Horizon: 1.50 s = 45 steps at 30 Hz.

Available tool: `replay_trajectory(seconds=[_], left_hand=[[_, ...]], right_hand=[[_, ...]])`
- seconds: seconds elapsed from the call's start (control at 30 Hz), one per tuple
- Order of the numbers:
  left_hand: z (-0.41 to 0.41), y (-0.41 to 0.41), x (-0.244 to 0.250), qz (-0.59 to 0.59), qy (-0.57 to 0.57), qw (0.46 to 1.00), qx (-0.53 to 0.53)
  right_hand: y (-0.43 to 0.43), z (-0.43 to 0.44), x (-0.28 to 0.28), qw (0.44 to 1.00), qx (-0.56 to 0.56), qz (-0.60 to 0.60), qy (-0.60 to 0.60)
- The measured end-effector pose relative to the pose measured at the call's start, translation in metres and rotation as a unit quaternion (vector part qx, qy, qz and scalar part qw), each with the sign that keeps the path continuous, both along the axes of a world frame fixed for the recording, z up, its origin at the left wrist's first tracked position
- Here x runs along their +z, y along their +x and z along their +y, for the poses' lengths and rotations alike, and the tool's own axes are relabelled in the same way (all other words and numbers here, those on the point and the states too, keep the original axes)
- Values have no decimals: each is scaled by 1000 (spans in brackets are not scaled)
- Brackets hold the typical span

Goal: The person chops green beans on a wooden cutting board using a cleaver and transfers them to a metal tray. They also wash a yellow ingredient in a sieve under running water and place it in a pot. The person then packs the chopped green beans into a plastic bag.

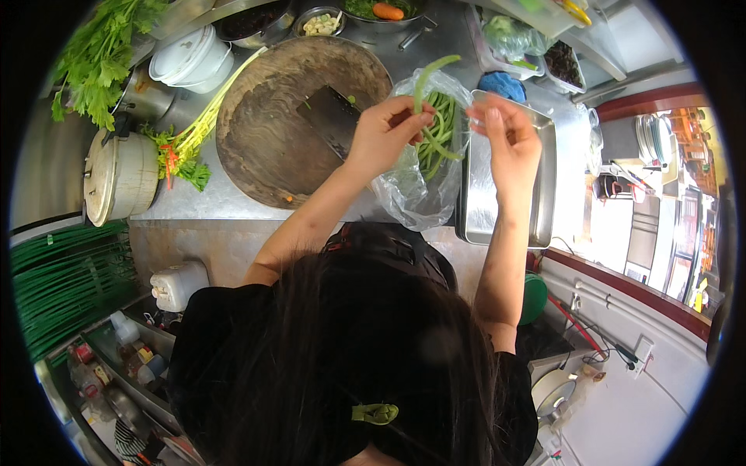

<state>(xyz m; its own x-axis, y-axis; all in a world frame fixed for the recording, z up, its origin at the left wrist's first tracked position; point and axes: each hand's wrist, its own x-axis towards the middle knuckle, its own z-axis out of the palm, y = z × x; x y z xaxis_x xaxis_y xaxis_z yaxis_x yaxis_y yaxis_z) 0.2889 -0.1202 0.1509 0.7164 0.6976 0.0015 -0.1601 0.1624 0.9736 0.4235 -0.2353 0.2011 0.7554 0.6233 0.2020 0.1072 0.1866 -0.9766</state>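
A long green bean is pinched between the thumb and fingers of my left hand. Its upper end curves out above the hand, and a green length shows below it. Beneath lies an open clear plastic bag of more green beans. My right hand is raised over the stacked rectangular metal trays, apart from the bean. Its fingers are loosely bent and blurred, with nothing visible in them. A dark cleaver rests flat on the round wooden chopping block, partly behind my left hand.
Celery lies left of the block, near a lidded metal pot and a white lidded bucket. Behind stand a small bowl of pale pieces and a bowl with a carrot. A blue cloth sits behind the trays.
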Motion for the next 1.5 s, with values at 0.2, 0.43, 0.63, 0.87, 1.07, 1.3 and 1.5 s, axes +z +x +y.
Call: replay_trajectory(seconds=[0.2,0.43,0.63,0.87,1.07,1.3,1.5], left_hand=[[11,-30,16,42,209,977,19],[-7,-50,16,28,110,994,-4],[-10,-60,5,20,31,999,14],[-17,-62,-23,-107,-186,969,119],[-18,-68,-25,21,-126,992,12],[-27,-57,-36,-15,-270,960,-77],[-69,-7,-41,-18,-52,998,-43]], right_hand=[[-29,-33,-32,961,107,-56,-250],[-38,-31,-55,935,103,-131,-314],[-44,-29,-58,950,207,67,-225],[-22,-13,-84,930,24,347,120],[-35,-8,-88,959,189,157,-141],[-56,-34,-82,898,354,52,-257],[-34,-82,-101,933,106,337,-71]])
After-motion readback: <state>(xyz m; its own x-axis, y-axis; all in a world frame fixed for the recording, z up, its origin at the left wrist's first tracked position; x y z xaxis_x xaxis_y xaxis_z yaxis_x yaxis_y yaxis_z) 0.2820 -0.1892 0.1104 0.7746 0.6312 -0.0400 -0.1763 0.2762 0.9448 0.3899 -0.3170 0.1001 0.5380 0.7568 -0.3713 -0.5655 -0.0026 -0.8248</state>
